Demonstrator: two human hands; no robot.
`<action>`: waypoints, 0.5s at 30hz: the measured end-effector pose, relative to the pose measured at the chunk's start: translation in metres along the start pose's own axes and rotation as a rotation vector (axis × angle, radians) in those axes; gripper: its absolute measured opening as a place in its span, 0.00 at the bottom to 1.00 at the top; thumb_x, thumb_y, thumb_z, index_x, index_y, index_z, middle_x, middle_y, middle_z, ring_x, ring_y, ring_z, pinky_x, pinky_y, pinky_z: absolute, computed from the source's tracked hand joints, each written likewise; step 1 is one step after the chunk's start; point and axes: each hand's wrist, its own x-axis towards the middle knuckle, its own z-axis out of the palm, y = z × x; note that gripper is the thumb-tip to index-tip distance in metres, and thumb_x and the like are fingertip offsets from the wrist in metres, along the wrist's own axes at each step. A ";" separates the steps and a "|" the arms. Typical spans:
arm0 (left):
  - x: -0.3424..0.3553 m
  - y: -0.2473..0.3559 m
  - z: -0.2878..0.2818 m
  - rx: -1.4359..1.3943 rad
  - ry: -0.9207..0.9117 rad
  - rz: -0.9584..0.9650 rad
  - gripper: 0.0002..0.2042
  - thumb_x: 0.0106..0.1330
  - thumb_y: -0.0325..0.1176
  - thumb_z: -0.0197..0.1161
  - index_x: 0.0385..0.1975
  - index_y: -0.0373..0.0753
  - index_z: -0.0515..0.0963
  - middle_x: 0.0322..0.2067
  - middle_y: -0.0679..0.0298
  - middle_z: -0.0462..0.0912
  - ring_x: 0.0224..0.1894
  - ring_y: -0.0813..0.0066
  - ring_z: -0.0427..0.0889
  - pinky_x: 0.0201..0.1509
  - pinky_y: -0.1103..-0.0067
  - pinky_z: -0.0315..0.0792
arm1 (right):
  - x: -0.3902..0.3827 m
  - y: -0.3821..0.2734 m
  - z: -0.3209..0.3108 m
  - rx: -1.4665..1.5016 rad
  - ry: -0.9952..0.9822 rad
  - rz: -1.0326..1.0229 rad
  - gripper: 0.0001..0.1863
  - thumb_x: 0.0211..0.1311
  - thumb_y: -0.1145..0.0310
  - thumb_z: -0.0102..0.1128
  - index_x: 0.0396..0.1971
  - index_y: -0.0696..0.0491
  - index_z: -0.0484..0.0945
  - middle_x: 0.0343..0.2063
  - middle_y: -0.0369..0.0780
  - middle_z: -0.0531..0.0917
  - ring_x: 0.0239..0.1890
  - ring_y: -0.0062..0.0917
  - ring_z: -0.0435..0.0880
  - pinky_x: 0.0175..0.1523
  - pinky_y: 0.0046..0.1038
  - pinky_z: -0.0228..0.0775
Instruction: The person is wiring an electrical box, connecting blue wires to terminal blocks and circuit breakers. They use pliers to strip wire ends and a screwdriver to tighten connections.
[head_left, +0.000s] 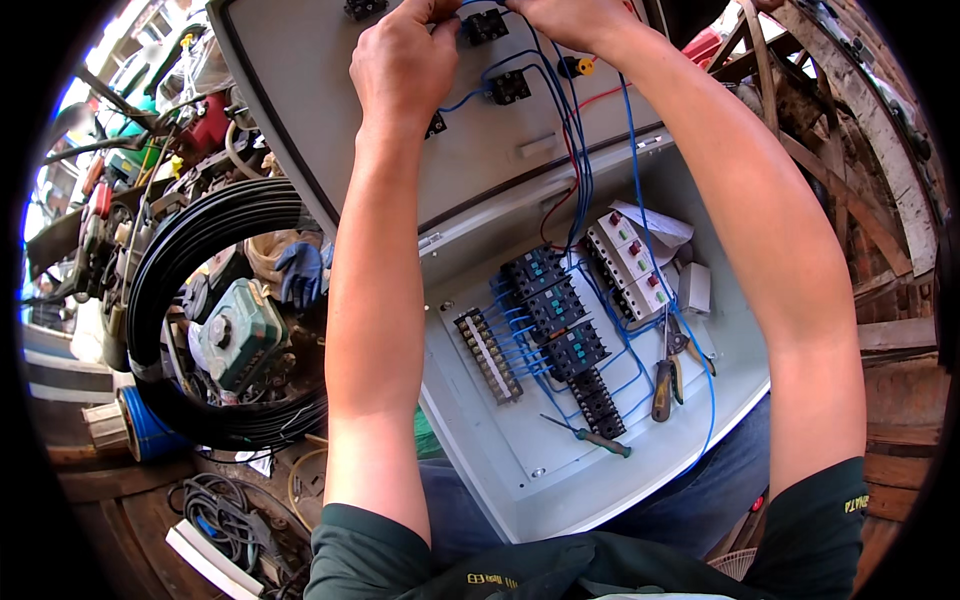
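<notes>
Blk switch block (487,27) sits betw my L hand (405,58) & R hand (568,18), nearer L; can't tell either grip's state.

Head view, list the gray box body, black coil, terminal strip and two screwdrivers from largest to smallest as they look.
1. Gray box body
2. Black coil, partly hidden
3. Terminal strip
4. Green-handled screwdriver and amber-handled screwdriver: too alike to rank
</notes>
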 end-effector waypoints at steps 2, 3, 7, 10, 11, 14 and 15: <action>0.001 -0.001 0.001 0.018 -0.007 0.011 0.09 0.60 0.29 0.65 0.38 0.41 0.88 0.34 0.54 0.89 0.39 0.59 0.89 0.46 0.70 0.81 | 0.000 0.001 -0.002 -0.034 -0.005 -0.027 0.11 0.58 0.71 0.61 0.38 0.54 0.89 0.38 0.50 0.88 0.44 0.40 0.88 0.52 0.36 0.79; 0.001 -0.001 0.001 0.026 -0.011 0.017 0.09 0.60 0.29 0.65 0.38 0.41 0.88 0.34 0.54 0.89 0.39 0.58 0.89 0.46 0.70 0.81 | -0.001 0.001 -0.004 -0.059 -0.003 -0.037 0.12 0.57 0.72 0.60 0.38 0.54 0.89 0.38 0.50 0.88 0.44 0.40 0.88 0.53 0.36 0.79; 0.002 0.001 0.000 0.106 -0.022 -0.004 0.10 0.61 0.31 0.63 0.39 0.42 0.89 0.35 0.52 0.88 0.40 0.55 0.89 0.48 0.68 0.81 | -0.004 -0.012 -0.015 -0.187 0.004 -0.025 0.14 0.57 0.71 0.57 0.39 0.51 0.89 0.39 0.47 0.88 0.46 0.40 0.88 0.55 0.36 0.79; 0.002 0.004 -0.001 0.128 -0.060 -0.034 0.11 0.61 0.32 0.63 0.40 0.42 0.89 0.36 0.51 0.88 0.40 0.54 0.89 0.49 0.68 0.80 | 0.000 -0.010 -0.015 -0.190 -0.031 -0.056 0.14 0.57 0.69 0.57 0.39 0.49 0.89 0.39 0.46 0.88 0.46 0.39 0.88 0.55 0.36 0.78; 0.004 0.001 -0.003 0.138 -0.077 -0.026 0.11 0.61 0.32 0.63 0.40 0.43 0.89 0.36 0.51 0.88 0.41 0.54 0.89 0.49 0.68 0.80 | -0.004 -0.015 -0.016 -0.192 -0.013 -0.054 0.14 0.57 0.69 0.57 0.39 0.49 0.89 0.39 0.46 0.88 0.46 0.39 0.88 0.55 0.36 0.78; 0.007 0.001 -0.002 0.135 -0.131 -0.038 0.11 0.61 0.32 0.62 0.40 0.42 0.89 0.36 0.52 0.88 0.41 0.55 0.88 0.50 0.68 0.80 | -0.010 -0.016 -0.019 -0.194 0.018 -0.043 0.14 0.57 0.69 0.57 0.39 0.49 0.90 0.39 0.46 0.88 0.46 0.38 0.88 0.55 0.36 0.78; 0.008 0.002 -0.002 0.128 -0.149 -0.048 0.11 0.61 0.32 0.62 0.40 0.42 0.89 0.37 0.52 0.88 0.42 0.55 0.88 0.50 0.68 0.80 | -0.002 -0.003 -0.012 -0.186 0.011 -0.040 0.14 0.58 0.69 0.57 0.39 0.49 0.90 0.39 0.47 0.88 0.45 0.38 0.88 0.55 0.36 0.78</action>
